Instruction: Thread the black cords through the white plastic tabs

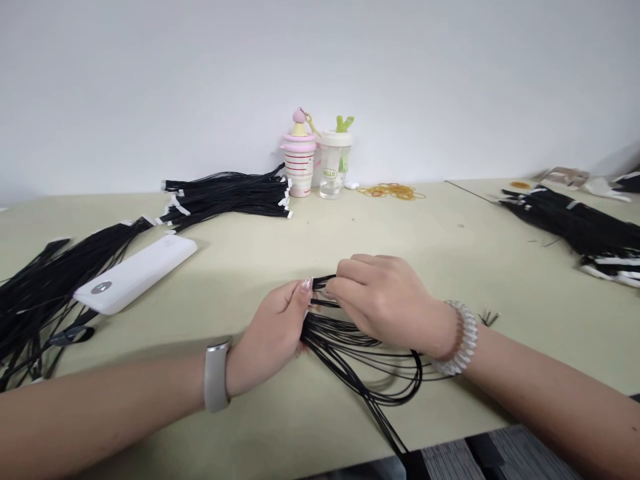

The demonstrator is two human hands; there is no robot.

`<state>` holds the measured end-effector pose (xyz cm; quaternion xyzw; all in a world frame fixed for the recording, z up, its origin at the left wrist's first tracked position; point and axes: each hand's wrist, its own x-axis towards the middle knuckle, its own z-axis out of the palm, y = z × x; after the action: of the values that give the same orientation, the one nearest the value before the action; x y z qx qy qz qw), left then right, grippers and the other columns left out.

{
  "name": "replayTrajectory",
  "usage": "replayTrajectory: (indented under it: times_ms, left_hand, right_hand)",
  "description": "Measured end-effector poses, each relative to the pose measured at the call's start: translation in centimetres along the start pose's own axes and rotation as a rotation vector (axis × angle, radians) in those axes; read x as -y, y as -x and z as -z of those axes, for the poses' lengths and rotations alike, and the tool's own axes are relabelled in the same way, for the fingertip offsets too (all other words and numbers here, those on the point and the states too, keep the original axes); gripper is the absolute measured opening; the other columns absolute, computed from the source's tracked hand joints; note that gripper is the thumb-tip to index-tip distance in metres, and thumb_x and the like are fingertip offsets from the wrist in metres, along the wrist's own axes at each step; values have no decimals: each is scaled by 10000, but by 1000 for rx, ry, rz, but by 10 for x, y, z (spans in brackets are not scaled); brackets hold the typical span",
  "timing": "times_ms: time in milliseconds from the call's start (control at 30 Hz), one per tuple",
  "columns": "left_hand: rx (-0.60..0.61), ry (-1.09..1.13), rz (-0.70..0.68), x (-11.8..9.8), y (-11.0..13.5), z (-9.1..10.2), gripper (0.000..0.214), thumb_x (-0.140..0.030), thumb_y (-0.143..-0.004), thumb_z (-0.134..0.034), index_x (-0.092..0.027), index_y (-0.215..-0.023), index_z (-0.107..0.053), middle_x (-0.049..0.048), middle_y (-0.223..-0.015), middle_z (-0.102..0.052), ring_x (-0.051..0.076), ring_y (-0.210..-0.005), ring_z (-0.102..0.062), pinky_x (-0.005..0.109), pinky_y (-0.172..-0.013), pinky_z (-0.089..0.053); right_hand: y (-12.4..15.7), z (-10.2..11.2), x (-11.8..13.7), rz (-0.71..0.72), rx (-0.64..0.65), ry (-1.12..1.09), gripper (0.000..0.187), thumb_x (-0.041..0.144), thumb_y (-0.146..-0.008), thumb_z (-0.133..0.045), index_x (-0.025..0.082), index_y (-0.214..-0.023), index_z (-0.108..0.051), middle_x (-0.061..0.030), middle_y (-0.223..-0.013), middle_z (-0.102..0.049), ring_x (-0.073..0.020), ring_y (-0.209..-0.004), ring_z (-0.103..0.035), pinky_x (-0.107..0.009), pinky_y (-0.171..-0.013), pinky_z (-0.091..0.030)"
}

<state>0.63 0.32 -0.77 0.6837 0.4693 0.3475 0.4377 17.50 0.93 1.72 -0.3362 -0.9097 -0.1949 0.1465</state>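
A bundle of thin black cables point(350, 347) is between my hands over the front middle of the table. My left hand point(277, 327) is closed around one end of it, thumb on top, and a sliver of white shows at the thumb. Fingers curled, my right hand point(385, 297) grips some strands at the upper side of the bundle, just right of the left thumb. The other strands loop out below and behind the right wrist, and some hang toward the table's front edge. The right fingertips are partly hidden.
More black cable bundles with white ends lie at the back point(230, 193), the left point(70, 280) and the right point(575, 223). A white power bank point(137, 273) rests on the left bundle's edge. Two cups, one pink point(299, 163) and one clear point(333, 167), stand near rubber bands point(393, 192).
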Motion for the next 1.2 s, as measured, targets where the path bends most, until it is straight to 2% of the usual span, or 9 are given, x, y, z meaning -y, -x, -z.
replayTrajectory:
  times_ms: [100,233,300,433,533,633,700,933,1200]
  left_hand:
    - [-23,104,56,0,1,-1,343,-427,-843,-335,-174,-637,-441,-41,-497,-431,91,-446,-402,210,-436,-340]
    - [-99,263,147,4,-2,-2,349,-447,-831,-351,-177,-631,-444,-41,-473,-453,92,-397,-425,210,-394,-347]
    - [-129,313,160,6,-4,-4,342,-439,-837,-341,-178,-639,-439,-39,-462,-457,97,-394,-438,213,-397,-358]
    - [-150,339,151,8,-7,-5,326,-429,-846,-324,-178,-681,-449,-37,-465,-470,98,-392,-447,214,-400,-364]
    - [-175,305,174,5,-6,-5,307,-432,-837,-352,-178,-694,-446,-37,-505,-490,97,-396,-461,217,-400,-384]
    - [-174,240,157,1,-2,-3,310,-444,-827,-372,-180,-680,-440,-42,-507,-490,99,-400,-476,219,-406,-399]
    - [-146,201,113,-2,1,-2,324,-450,-831,-359,-181,-667,-437,-46,-489,-481,98,-398,-476,212,-404,-390]
    - [-62,122,-4,-2,4,-3,329,-425,-860,-299,-192,-651,-399,-55,-472,-447,92,-428,-465,199,-434,-374]
    - [-72,95,14,2,2,-4,349,-459,-843,-310,-184,-681,-450,-45,-508,-456,100,-439,-471,217,-441,-388]
  right_hand:
    - [1,7,-7,-78,-8,37,177,309,-850,-402,182,-804,-517,-20,-759,-498,-126,-661,-404,-249,-549,-261]
    - [11,21,-28,-275,-51,22,460,593,-729,-467,147,-833,-498,-53,-779,-528,-125,-616,-437,-238,-512,-288]
    - [17,29,-39,-373,81,-49,465,627,-695,-479,162,-677,-491,-18,-626,-505,-101,-515,-394,-230,-468,-268]
    - [25,39,-49,-426,581,-374,487,565,-776,-409,167,-496,-413,33,-439,-369,-64,-403,-246,-224,-394,-200]
    - [23,38,-43,-345,713,-651,425,503,-814,-393,171,-569,-499,30,-497,-449,-68,-433,-321,-218,-416,-252]
    - [14,32,-28,-269,676,-951,407,447,-863,-329,157,-711,-571,2,-663,-578,-84,-583,-490,-201,-549,-365]
    - [7,26,-15,-229,587,-1018,426,403,-890,-279,139,-720,-567,-7,-694,-588,-77,-625,-508,-193,-609,-380]
    - [-1,12,19,-161,203,-621,224,181,-832,-400,174,-665,-548,56,-572,-509,-53,-520,-386,-195,-547,-299]
    - [-5,12,25,-78,213,-346,186,190,-803,-388,184,-697,-541,16,-693,-593,-93,-564,-445,-240,-547,-289]
